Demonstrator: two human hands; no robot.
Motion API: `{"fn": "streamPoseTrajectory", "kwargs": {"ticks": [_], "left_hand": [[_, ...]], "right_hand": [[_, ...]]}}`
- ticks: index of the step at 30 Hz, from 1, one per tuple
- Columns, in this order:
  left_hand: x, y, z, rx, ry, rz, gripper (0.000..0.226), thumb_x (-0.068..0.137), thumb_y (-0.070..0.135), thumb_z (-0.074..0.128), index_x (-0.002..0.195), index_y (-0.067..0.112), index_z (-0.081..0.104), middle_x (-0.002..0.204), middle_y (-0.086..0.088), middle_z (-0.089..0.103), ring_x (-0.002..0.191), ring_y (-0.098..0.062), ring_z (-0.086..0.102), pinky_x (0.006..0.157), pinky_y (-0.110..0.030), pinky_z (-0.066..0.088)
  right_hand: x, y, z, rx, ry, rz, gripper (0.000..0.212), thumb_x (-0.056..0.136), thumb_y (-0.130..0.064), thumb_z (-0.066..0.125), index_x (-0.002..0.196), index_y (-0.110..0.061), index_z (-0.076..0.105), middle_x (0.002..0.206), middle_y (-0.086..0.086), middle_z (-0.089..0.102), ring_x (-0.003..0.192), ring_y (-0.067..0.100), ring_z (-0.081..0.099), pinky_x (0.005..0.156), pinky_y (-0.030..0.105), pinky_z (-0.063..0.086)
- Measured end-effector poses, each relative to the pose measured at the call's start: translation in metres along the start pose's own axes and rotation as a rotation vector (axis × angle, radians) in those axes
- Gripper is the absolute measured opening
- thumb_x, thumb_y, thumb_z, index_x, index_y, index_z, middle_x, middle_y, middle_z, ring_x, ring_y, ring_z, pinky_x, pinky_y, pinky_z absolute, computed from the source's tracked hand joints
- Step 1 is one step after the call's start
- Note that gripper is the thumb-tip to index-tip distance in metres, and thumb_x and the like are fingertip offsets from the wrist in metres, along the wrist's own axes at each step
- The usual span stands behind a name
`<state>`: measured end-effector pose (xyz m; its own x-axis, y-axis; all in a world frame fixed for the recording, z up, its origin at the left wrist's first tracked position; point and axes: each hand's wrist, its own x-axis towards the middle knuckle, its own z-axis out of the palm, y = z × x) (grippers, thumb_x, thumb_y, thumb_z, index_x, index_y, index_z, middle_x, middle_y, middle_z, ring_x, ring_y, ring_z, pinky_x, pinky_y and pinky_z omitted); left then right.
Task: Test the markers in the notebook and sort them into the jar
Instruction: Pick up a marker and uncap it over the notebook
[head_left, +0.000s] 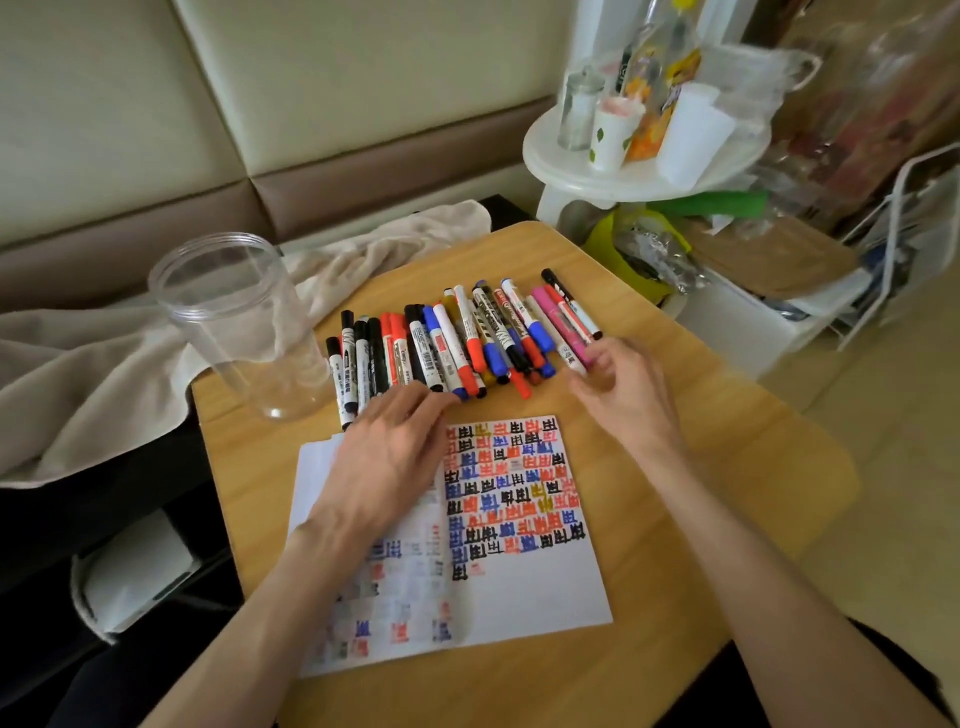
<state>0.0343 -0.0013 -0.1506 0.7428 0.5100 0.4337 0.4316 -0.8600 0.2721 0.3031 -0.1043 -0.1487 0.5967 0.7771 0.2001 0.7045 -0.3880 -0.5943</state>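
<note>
While left hand (387, 457) spreads flat over notebook (530, 587), right hand (623, 395) curls beside markers (447, 343).

The notebook (519, 597) lies open on the worktop (727, 441). Behind the notebook, the markers (457, 343) lie side by side in a row. The jar (234, 322) stands upright behind and left of the notebook, just beside the markers.

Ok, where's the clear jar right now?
In the head view, the clear jar stands upright at the far left edge of the wooden table, just left of the row of markers, with beige cloth behind it.
</note>
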Motion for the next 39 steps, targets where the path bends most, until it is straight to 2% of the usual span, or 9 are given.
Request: {"fn": "streamPoseTrajectory", "kwargs": {"ticks": [3,7,11,16,23,26,31,35,39], "left_hand": [[-0.002,-0.003,0.002,-0.005,0.011,-0.01,0.026,0.102,0.018,0.059,0.128,0.015,0.064,0.113,0.001,0.063,0.101,-0.019,0.061,0.086,-0.04,0.056],[-0.004,-0.003,0.001,-0.01,-0.009,-0.002,0.028,0.102,0.02,0.059,0.129,0.016,0.063,0.116,0.002,0.063,0.103,-0.017,0.06,0.09,-0.039,0.054],[-0.007,-0.001,-0.002,-0.015,0.005,-0.013,0.028,0.101,0.019,0.06,0.128,0.016,0.064,0.117,0.001,0.064,0.105,-0.018,0.061,0.089,-0.036,0.054],[-0.009,0.008,-0.006,-0.051,0.013,-0.023,0.028,0.1,0.017,0.061,0.128,0.015,0.064,0.117,0.001,0.063,0.107,-0.018,0.062,0.084,-0.04,0.058],[-0.024,0.032,-0.014,-0.155,-0.069,0.022,0.03,0.099,0.038,0.059,0.125,0.022,0.066,0.106,0.008,0.062,0.095,-0.011,0.059,0.077,-0.031,0.056],[-0.03,0.027,-0.011,-0.092,-0.114,0.009,0.033,0.099,0.038,0.057,0.129,0.023,0.062,0.11,0.008,0.061,0.099,-0.014,0.06,0.079,-0.036,0.058],[-0.028,0.034,-0.012,-0.106,-0.111,-0.074,0.036,0.101,0.028,0.057,0.137,0.024,0.055,0.109,0.008,0.061,0.093,-0.013,0.06,0.076,-0.038,0.058],[-0.032,0.041,-0.015,-0.268,-0.088,-0.169,0.032,0.102,0.035,0.055,0.134,0.031,0.055,0.105,0.015,0.061,0.09,-0.004,0.061,0.076,-0.033,0.057],[-0.031,0.055,-0.021,-0.501,-0.087,-0.221,0.041,0.101,0.047,0.054,0.138,0.031,0.055,0.107,0.016,0.066,0.088,-0.006,0.067,0.074,-0.025,0.058]], "right_hand": [[0.001,0.004,0.009,-0.089,0.021,0.016,0.025,0.088,-0.03,0.081,0.106,-0.019,0.069,0.106,0.001,0.066,0.087,0.014,0.065,0.07,0.023,0.055],[0.002,0.005,0.013,-0.151,0.057,0.038,0.026,0.089,-0.03,0.079,0.109,-0.016,0.069,0.104,0.003,0.07,0.081,0.016,0.068,0.065,0.029,0.061],[-0.006,0.006,0.006,-0.158,0.058,0.075,0.025,0.089,-0.033,0.08,0.107,-0.017,0.071,0.103,0.0,0.073,0.075,0.011,0.066,0.057,0.016,0.047],[-0.024,0.0,-0.006,-0.174,0.083,0.114,0.032,0.089,-0.047,0.076,0.106,-0.022,0.066,0.094,-0.007,0.067,0.074,0.015,0.066,0.059,0.024,0.048],[-0.036,-0.006,-0.002,-0.165,0.108,0.114,0.016,0.092,-0.034,0.077,0.098,-0.02,0.07,0.084,-0.008,0.072,0.063,0.008,0.063,0.049,0.019,0.038],[-0.046,-0.013,-0.014,-0.005,0.228,0.094,0.017,0.092,-0.031,0.078,0.102,-0.021,0.069,0.083,-0.012,0.067,0.066,0.005,0.062,0.054,0.018,0.042],[-0.063,-0.029,-0.042,0.508,0.512,-0.089,0.016,0.092,-0.019,0.08,0.098,-0.024,0.066,0.086,-0.017,0.07,0.073,0.001,0.064,0.064,0.017,0.051],[-0.075,-0.045,-0.05,0.85,0.402,0.008,0.009,0.094,-0.019,0.077,0.1,-0.018,0.071,0.092,0.005,0.076,0.074,0.018,0.071,0.068,0.027,0.057],[-0.085,-0.061,-0.038,1.097,0.116,0.223,0.017,0.095,-0.024,0.075,0.106,-0.011,0.073,0.09,0.004,0.078,0.072,0.017,0.069,0.065,0.024,0.053]]}}
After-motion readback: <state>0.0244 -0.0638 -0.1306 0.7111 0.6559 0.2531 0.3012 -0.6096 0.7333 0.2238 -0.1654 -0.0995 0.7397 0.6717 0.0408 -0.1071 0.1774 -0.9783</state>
